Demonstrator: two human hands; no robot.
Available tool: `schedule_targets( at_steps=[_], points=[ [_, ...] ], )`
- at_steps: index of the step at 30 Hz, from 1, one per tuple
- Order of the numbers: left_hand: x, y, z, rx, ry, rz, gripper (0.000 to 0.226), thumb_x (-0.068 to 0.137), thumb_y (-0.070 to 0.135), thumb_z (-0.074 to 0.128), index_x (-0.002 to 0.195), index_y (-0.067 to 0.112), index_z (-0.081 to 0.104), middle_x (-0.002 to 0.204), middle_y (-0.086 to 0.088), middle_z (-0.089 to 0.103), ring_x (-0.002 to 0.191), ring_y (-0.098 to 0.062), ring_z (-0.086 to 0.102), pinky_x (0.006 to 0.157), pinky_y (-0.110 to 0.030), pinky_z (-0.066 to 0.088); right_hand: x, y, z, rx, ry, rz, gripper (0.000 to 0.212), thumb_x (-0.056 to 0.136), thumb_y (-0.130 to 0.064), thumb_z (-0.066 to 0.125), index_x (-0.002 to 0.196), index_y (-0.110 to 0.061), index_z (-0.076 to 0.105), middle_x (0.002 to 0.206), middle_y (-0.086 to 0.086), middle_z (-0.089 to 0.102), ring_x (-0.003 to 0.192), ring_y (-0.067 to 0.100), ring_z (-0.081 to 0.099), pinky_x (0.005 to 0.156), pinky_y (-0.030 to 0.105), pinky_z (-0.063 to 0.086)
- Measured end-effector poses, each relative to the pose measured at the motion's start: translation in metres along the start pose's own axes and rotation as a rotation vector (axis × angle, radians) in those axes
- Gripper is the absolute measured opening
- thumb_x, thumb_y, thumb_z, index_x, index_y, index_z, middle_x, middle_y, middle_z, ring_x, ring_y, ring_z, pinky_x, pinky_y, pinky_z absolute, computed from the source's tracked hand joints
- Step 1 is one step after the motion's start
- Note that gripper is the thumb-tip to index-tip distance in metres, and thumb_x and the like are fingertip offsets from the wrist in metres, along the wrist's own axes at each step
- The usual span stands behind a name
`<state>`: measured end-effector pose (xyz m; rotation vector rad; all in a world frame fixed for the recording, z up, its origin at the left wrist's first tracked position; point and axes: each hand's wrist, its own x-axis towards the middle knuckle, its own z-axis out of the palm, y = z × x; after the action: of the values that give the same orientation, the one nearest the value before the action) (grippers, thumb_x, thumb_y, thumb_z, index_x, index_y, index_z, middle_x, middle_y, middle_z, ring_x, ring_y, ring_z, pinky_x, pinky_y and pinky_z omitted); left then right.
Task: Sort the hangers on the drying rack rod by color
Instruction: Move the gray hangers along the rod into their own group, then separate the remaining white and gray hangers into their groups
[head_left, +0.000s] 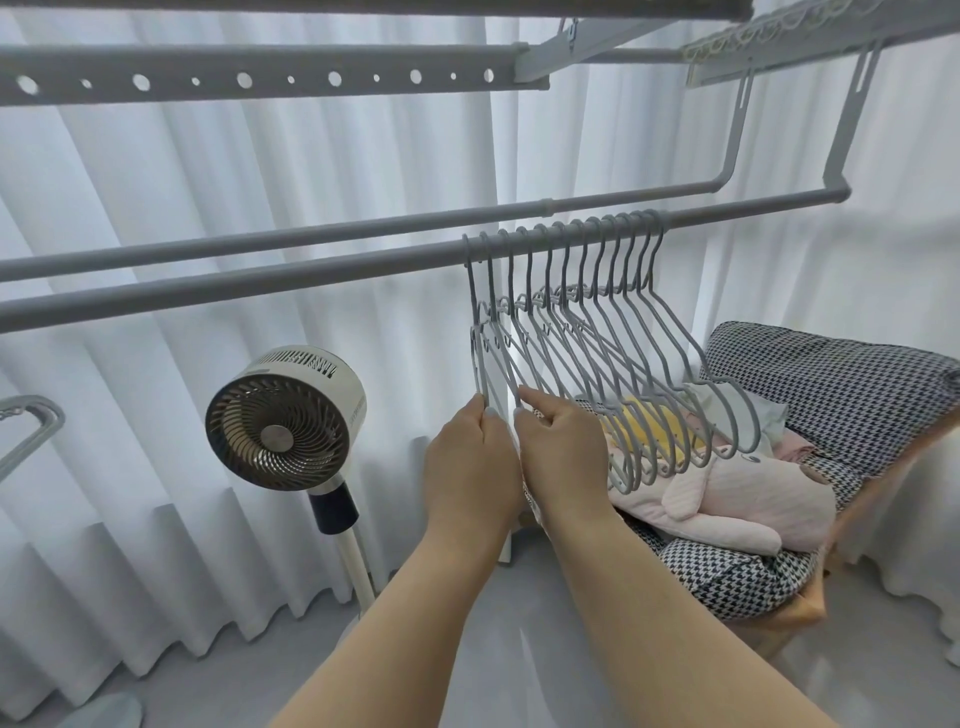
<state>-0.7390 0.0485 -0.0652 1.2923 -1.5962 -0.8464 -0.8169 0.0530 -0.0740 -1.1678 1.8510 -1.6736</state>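
the curtain (260, 218) is hanging behind everything, and the chair (841, 395) with the plush (748, 499) is sitting at the right, the fan (283, 418) at the left. the rod (260, 283) is carrying the hangers (597, 332), bunched near its right end, all looking grey. the left hand (470, 462) is pinching the bottom of the leftmost hanger; the right hand (563, 452) is gripping the next one's lower edge, parting them. judging by this, the grey group is seeming gathered already; another hanger (28, 421) is showing at the far left edge, colour unclear, perhaps remaining to sort.
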Motion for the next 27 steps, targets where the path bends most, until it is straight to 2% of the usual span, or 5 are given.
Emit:
schedule_targets(
  at_steps=[3, 9, 18, 23, 27],
  points=[
    [0.001, -0.003, 0.0, -0.002, -0.001, 0.009, 0.058, 0.09, 0.04, 0.029, 0.138, 0.018, 0.052, 0.124, -0.011, 0.066, 0.115, -0.037, 0.061, 0.097, -0.052, 0.05, -0.001, 0.0, 0.001, -0.024, 0.0, 0.004, 0.033, 0.094, -0.027, 0.054, 0.125, -0.023, 0.064, 0.079, -0.006, 0.065, 0.072, 0.008, 0.057, 0.072, 0.025, 0.042],
    [-0.005, -0.003, -0.007, -0.024, 0.04, 0.011, 0.041, 0.101, 0.031, 0.033, 0.063, 0.02, 0.043, 0.052, 0.001, 0.053, 0.064, -0.032, 0.059, 0.074, -0.052, 0.052, -0.006, -0.002, 0.009, -0.037, -0.024, 0.047, 0.047, 0.087, -0.051, 0.045, 0.123, -0.027, 0.062, 0.085, 0.002, 0.071, 0.088, 0.022, 0.067, 0.09, 0.041, 0.05],
    [-0.011, -0.014, -0.022, 0.029, 0.045, 0.05, 0.046, 0.099, 0.045, 0.026, 0.069, 0.019, 0.049, 0.071, -0.007, 0.068, 0.083, -0.029, 0.063, 0.081, -0.046, 0.05, -0.024, -0.011, 0.004, -0.237, -0.069, 0.09, 0.062, 0.086, -0.065, 0.031, 0.125, -0.025, 0.057, 0.113, 0.001, 0.068, 0.112, 0.024, 0.058, 0.093, 0.036, 0.043],
    [-0.015, -0.023, -0.037, 0.134, 0.009, 0.063, 0.052, 0.101, 0.049, 0.018, 0.083, 0.024, 0.061, 0.09, -0.001, 0.071, 0.101, -0.028, 0.062, 0.092, -0.046, 0.046, -0.042, -0.027, -0.001, -0.43, 0.029, -0.002, 0.046, 0.093, -0.054, 0.037, 0.099, -0.014, 0.06, 0.095, 0.004, 0.065, 0.085, 0.023, 0.051, 0.071, 0.033, 0.036],
    [-0.023, -0.027, -0.063, 0.137, 0.07, 0.028, 0.05, 0.101, 0.05, 0.021, 0.083, 0.022, 0.059, 0.084, 0.001, 0.067, 0.088, -0.022, 0.06, 0.072, -0.036, 0.04, -0.061, -0.051, 0.002, -0.41, 0.103, -0.07, 0.044, 0.093, -0.047, 0.042, 0.121, -0.018, 0.06, 0.116, 0.002, 0.064, 0.105, 0.024, 0.055, 0.079, 0.031, 0.035]
  ],
)
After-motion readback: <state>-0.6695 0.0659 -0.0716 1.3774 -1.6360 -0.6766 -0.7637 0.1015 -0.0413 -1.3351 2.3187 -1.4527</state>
